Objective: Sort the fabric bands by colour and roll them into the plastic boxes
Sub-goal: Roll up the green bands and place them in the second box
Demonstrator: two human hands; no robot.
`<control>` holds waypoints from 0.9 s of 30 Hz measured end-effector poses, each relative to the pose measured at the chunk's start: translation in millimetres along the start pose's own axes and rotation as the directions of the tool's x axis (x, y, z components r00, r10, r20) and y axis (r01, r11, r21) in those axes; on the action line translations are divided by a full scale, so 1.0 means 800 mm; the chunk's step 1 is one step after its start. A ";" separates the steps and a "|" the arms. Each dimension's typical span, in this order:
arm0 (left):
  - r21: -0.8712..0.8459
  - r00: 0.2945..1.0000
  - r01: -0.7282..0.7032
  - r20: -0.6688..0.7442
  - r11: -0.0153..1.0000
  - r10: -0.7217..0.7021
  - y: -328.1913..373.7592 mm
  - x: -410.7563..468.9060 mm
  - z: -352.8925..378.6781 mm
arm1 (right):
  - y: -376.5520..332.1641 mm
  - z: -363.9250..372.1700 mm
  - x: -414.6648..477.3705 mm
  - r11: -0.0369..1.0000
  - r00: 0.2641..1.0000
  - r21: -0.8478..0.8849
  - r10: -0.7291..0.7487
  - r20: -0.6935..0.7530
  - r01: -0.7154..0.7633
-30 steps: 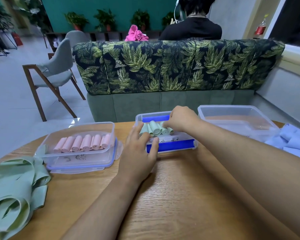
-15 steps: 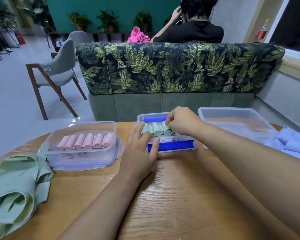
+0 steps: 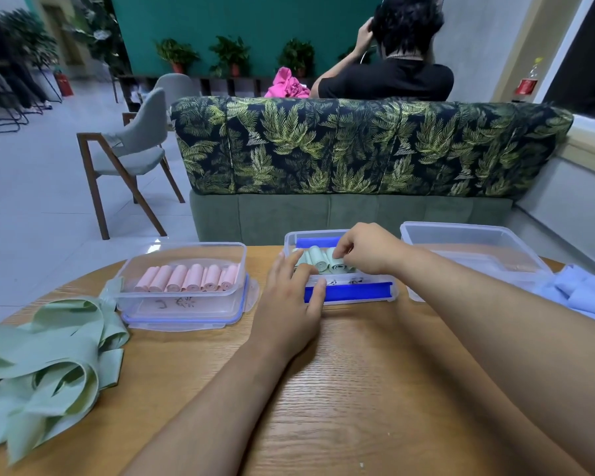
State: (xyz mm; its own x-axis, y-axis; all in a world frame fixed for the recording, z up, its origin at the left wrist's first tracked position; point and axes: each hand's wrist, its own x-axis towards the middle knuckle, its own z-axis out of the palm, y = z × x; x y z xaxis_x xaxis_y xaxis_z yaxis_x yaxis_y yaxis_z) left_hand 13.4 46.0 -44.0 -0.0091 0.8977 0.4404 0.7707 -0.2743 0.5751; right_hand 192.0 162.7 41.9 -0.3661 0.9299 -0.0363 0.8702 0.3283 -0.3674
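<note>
Green rolls are lying side by side in the middle box on the table, long axes running away from the person; soft, light, probably prone to unwinding, so the right hand grip is pinching one across its coil, left hand resting flat-fingered on the box.

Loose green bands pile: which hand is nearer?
Left. The left hand rests on the near edge of the middle box, towards the loose green bands; the right hand pinches a green roll inside that box, farther right.
</note>
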 end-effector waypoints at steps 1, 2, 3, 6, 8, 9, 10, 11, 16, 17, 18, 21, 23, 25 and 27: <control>-0.001 1.000 0.002 0.000 1.000 -0.002 -0.001 0.000 0.000 | 0.000 0.001 0.001 1.000 1.000 -0.003 0.011 0.004 -0.011; 0.002 1.000 0.004 0.001 1.000 -0.004 -0.001 0.000 0.000 | 0.000 0.003 0.002 1.000 1.000 -0.006 0.024 0.007 -0.024; 0.007 1.000 0.004 0.002 1.000 -0.004 -0.002 0.000 0.000 | 0.000 0.004 0.004 0.999 0.999 -0.011 0.034 0.009 -0.034; 0.012 1.000 -0.003 -0.001 1.000 0.004 -0.003 0.000 0.001 | 0.000 0.003 0.004 0.998 0.998 -0.046 0.046 0.032 -0.044; 0.013 1.000 -0.004 -0.001 1.000 0.004 -0.002 0.000 0.001 | -0.004 0.002 0.004 0.995 0.998 -0.094 0.036 0.055 -0.031; 0.017 1.000 -0.004 -0.004 1.000 0.004 -0.002 0.000 0.001 | -0.008 0.001 0.004 0.992 0.998 -0.124 0.027 0.065 -0.019; 0.021 1.000 -0.006 -0.008 1.000 0.006 -0.002 0.001 0.001 | -0.012 0.000 0.004 0.988 0.997 -0.154 0.015 0.073 -0.004; 0.025 1.000 -0.006 -0.009 1.000 0.007 -0.001 0.000 0.000 | -0.017 -0.002 0.004 0.984 0.997 -0.177 0.004 0.077 0.009; 0.028 1.000 0.004 0.014 1.000 -0.004 -0.002 0.000 0.000 | -0.024 -0.010 0.001 0.987 0.999 -0.163 -0.010 -0.039 0.004; 0.026 1.000 0.006 0.015 1.000 -0.006 -0.003 0.000 0.000 | -0.023 -0.011 -0.001 0.988 0.998 -0.153 -0.003 -0.062 -0.007; 0.023 1.000 0.007 0.016 1.000 -0.008 -0.003 0.000 0.001 | -0.022 -0.011 -0.003 0.990 0.997 -0.143 0.001 -0.077 -0.012; 0.016 1.000 -0.009 -0.009 1.000 0.009 -0.004 -0.002 0.000 | -0.020 -0.014 -0.009 0.994 0.993 -0.102 0.017 -0.115 -0.029; 0.023 0.999 -0.025 -0.026 0.999 0.026 -0.005 -0.004 -0.004 | -0.021 -0.016 -0.015 0.997 0.990 -0.073 0.019 -0.138 -0.030; 0.035 0.999 -0.036 -0.039 0.999 0.038 -0.006 -0.011 -0.011 | -0.025 -0.015 -0.025 0.999 0.990 -0.039 0.016 -0.143 -0.022; 0.043 0.996 -0.053 -0.065 0.998 0.056 -0.008 -0.022 -0.022 | -0.035 -0.012 -0.038 1.000 0.989 -0.008 0.002 -0.146 -0.003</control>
State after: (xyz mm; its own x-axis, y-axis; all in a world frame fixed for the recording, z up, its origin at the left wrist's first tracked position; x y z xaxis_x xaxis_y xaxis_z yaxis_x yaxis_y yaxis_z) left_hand -2.8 26.1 -42.9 -0.0076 0.8568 0.5156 0.7969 -0.3063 0.5207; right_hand 181.9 126.6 61.9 -0.3122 0.9448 0.0990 0.8740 0.3265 -0.3599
